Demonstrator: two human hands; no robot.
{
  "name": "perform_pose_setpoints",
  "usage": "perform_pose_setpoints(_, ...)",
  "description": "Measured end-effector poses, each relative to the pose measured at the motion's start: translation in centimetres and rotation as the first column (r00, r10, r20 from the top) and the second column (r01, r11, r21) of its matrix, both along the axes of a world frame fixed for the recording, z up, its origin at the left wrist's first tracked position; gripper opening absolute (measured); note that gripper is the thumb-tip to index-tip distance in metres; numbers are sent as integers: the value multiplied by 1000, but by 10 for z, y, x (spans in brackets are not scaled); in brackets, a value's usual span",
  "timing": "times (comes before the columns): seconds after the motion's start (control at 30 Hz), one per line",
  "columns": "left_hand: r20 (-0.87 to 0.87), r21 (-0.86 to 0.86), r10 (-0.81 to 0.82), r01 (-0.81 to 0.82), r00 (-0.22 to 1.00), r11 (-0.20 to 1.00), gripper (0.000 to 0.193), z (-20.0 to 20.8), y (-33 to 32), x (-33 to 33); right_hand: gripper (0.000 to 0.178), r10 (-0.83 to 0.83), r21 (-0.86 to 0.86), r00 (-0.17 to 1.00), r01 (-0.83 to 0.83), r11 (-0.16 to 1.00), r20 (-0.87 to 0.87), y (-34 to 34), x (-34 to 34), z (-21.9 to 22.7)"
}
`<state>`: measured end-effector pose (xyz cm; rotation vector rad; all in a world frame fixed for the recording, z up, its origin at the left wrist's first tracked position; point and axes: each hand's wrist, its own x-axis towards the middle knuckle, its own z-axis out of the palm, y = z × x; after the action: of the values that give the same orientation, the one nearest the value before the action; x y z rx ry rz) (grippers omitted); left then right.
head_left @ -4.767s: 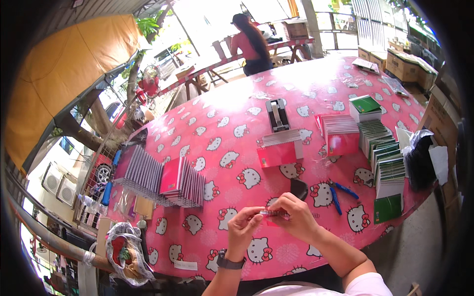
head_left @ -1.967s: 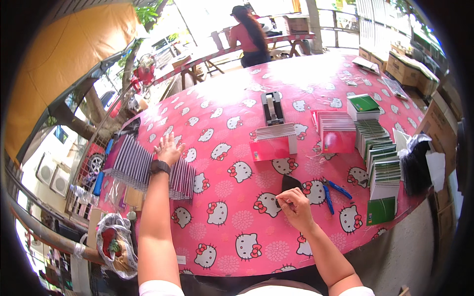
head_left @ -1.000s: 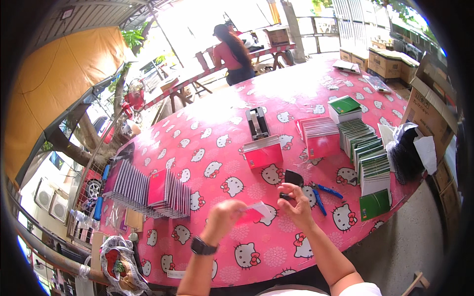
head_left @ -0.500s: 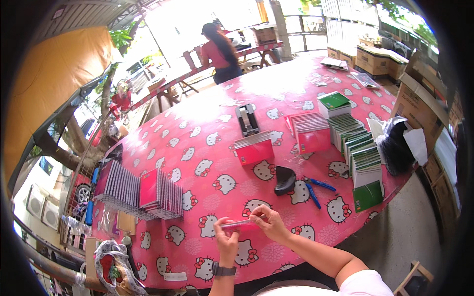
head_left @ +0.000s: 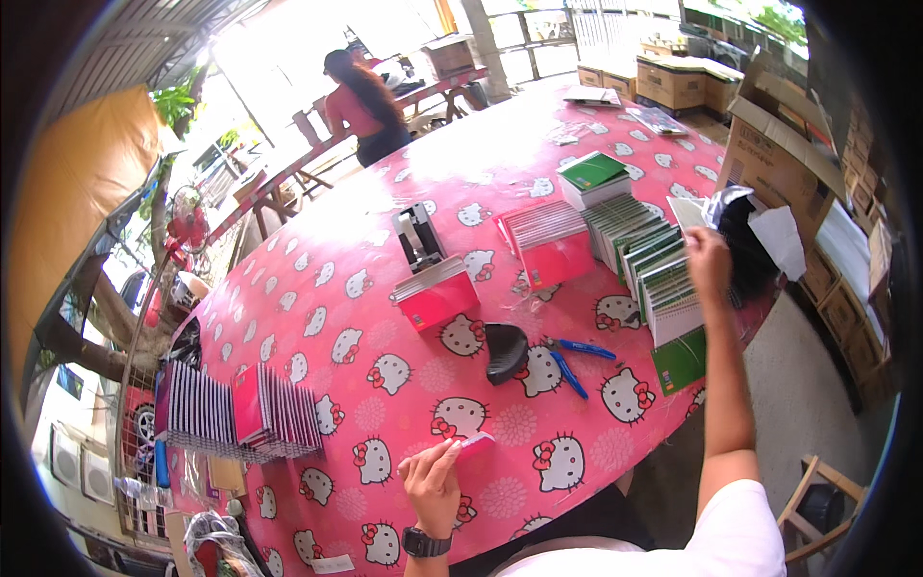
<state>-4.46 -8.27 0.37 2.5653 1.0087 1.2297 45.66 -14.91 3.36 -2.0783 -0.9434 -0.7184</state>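
My left hand [head_left: 432,481], with a dark watch on its wrist, is closed on a thin pink notebook [head_left: 475,445] seen nearly edge-on, just above the table near me. My right hand [head_left: 709,260] is stretched out to the right, fingers curled together, beside a black bag [head_left: 745,245] with white plastic and paper. What its fingers hold, if anything, is too small to make out. Below and left of that hand runs a row of green spiral notebooks [head_left: 630,231]. A single green notebook [head_left: 681,361] lies at the row's near end.
On the pink patterned tablecloth [head_left: 514,423] are blue-handled pliers [head_left: 569,365], a black curved object [head_left: 506,352], a tape dispenser [head_left: 418,236] and pink notebook stacks [head_left: 437,293]. Spiral notebooks [head_left: 274,413] stand at left. A cardboard box [head_left: 774,163] is at right; another person [head_left: 365,111] sits beyond.
My right hand has left the pink notebook and moved far right to the black bag. My left hand still holds the notebook. The whole view has shifted a little.
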Motion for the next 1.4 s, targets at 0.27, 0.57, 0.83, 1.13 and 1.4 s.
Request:
perform_pose_setpoints(0.27,23,21,18,-19,1000,1000,27,-6,4,-1,27,-323,-453,946,302,839,33,-50,96,-95)
perform_pose_setpoints(0.57,106,-95,145,-135,984,986,20,8,2,-1,23,-307,-416,941,226,881,-139,-56,108,-59)
perform_pose_setpoints(0.83,147,-26,315,-314,938,949,17,60,39,-31,17,-202,-243,961,245,938,190,-37,116,-27)
perform_pose_setpoints(1.13,60,-94,262,-256,963,962,21,52,32,-33,28,641,-7,367,-871,492,-674,29,-199,68)
perform_pose_setpoints(1.4,-46,-139,110,-116,993,984,26,15,1,-12,27,821,81,17,-994,77,-571,61,-311,6)
